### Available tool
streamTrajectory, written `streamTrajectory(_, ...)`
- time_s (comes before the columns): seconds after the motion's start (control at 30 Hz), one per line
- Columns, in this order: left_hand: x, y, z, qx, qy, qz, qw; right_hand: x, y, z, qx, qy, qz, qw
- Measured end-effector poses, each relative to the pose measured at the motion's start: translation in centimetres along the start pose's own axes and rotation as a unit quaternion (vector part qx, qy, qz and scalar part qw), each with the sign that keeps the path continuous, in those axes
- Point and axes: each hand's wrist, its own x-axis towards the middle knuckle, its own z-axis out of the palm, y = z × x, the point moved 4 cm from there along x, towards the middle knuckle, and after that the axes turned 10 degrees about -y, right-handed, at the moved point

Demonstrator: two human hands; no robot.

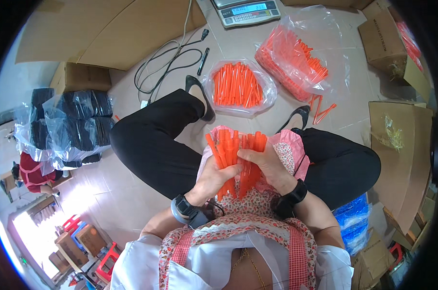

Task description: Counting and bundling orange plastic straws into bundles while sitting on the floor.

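Observation:
Over my lap, my left hand (213,178) is closed round a bunch of orange plastic tubes (225,147). Beside it my right hand (273,168) grips another bunch of orange tubes (253,141), its thumb lying across them. The two bunches stand side by side, nearly touching, their far ends pointing away from me. On the floor ahead lies an open clear plastic bag (270,94) with many more orange tubes (237,85) in it. To its right, a bigger clear bag (325,29) holds further tubes (291,63).
Loose tubes (320,112) lie near my right shoe. A digital scale (248,13), a black marker (203,61) and a coiled cable (153,67) are on the floor ahead. Cardboard boxes (397,154) stand right, bagged dark stacks (76,118) left. A person (33,174) sits far left.

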Motion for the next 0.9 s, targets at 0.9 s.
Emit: streamTrajectory(0.9,-0.7,-1.0,-0.6,-0.079,-0.027,-0.072,0.994,0.2,-0.7,0.4,-0.041,0.005,-0.037,0.998)
